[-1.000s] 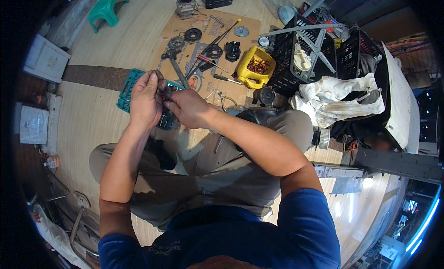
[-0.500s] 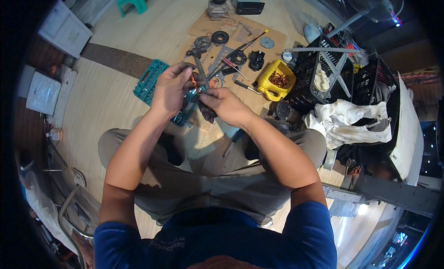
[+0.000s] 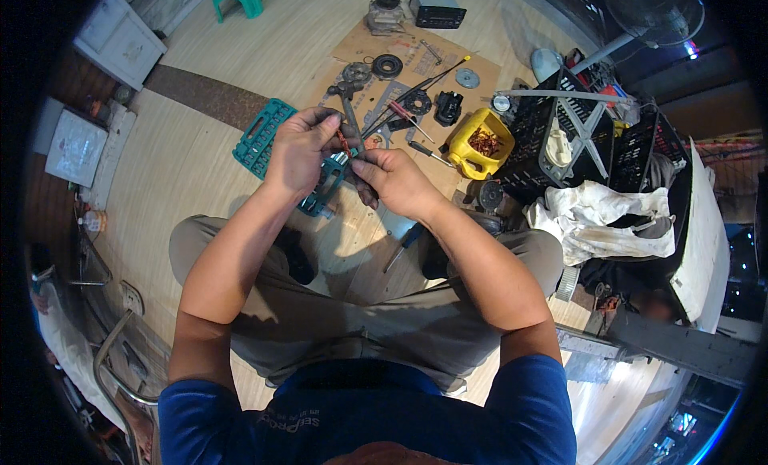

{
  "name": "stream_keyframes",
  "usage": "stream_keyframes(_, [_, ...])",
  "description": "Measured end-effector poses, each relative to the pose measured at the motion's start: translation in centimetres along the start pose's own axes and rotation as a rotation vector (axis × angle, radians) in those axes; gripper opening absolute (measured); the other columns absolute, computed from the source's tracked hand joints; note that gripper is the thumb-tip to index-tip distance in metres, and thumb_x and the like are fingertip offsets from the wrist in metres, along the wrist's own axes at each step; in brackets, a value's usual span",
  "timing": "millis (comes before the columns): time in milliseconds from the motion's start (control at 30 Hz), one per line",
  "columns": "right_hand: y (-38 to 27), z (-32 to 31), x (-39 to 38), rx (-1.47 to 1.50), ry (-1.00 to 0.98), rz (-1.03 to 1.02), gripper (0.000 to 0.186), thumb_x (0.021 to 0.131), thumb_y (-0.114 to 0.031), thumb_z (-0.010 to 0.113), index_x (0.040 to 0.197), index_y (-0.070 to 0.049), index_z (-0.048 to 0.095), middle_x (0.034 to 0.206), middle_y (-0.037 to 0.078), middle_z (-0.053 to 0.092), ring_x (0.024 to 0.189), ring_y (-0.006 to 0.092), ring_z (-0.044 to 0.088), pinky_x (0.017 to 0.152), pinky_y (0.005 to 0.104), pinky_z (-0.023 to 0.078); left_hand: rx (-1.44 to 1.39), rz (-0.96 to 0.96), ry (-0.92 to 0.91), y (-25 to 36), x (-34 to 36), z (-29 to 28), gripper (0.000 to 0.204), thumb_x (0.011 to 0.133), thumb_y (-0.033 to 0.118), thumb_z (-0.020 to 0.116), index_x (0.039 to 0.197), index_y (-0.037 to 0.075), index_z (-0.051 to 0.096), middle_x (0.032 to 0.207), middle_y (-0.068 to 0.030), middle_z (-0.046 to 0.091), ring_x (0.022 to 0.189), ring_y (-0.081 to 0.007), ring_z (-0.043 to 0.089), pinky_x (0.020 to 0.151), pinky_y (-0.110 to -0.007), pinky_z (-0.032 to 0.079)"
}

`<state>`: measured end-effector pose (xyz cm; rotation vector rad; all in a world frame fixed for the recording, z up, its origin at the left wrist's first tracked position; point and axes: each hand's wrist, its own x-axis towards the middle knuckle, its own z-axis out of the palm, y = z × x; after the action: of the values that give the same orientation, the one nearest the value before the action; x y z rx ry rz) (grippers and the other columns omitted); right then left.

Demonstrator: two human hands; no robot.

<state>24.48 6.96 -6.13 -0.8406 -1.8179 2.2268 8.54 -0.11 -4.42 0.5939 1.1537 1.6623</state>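
My left hand (image 3: 302, 149) pinches the upper end of a small, slim orange-copper piece (image 3: 343, 142) held upright above the cardboard. My right hand (image 3: 390, 177) grips its lower end, thumb against it and fingers curled underneath; the piece's exact shape is too small to make out. Behind my hands lies an open teal socket case (image 3: 253, 145), partly hidden by them. Beyond are a dark metal shaft (image 3: 350, 109), a red-handled screwdriver (image 3: 400, 111) and round metal parts (image 3: 387, 66). A cut yellow jug (image 3: 466, 159) holds several copper-coloured pieces. A blue-handled screwdriver (image 3: 411, 235) lies between my legs.
Cardboard (image 3: 480, 69) carries scattered parts. A boxy electronic unit (image 3: 436, 11) and green stool (image 3: 238, 0) stand at the back. To the right are black crates (image 3: 538, 137), white cloth (image 3: 608, 225) and a metal beam (image 3: 672, 334). A tubular metal frame (image 3: 112, 353) is at lower left.
The view has shifted, so both hands sit farther right in the picture. My hands have separated slightly, showing the orange piece between them. More of the teal case is visible.
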Motion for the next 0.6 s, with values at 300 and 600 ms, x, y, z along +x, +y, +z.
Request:
stream_keyframes(300, [0.2, 0.3, 0.2, -0.806, 0.214, -0.537, 0.023, 0.097, -0.016, 0.053, 0.093, 0.004, 0.063, 0.062, 0.006, 0.059, 0.056, 0.0123, 0.056, 0.054, 0.0301, 0.046, 0.026, -0.014, 0.038, -0.2, 0.0, 0.0, 0.015, 0.096, 0.008, 0.052, 0.098, -0.005, 0.060, 0.083, -0.0110, 0.065, 0.073, -0.0168, 0.064, 0.069, -0.028, 0.053])
stream_keyframes(600, [-0.2, 0.1, -0.2, -0.447, 0.138, -0.188, 0.018, 0.095, -0.013, 0.055, 0.088, 0.003, 0.061, 0.061, 0.006, 0.058, 0.054, 0.0134, 0.055, 0.053, 0.0298, 0.045, 0.101, 0.070, 0.077, -0.3, 0.2, 0.3, 0.014, 0.094, 0.004, 0.053, 0.098, -0.008, 0.058, 0.085, -0.0116, 0.065, 0.074, -0.0163, 0.063, 0.069, -0.028, 0.053])
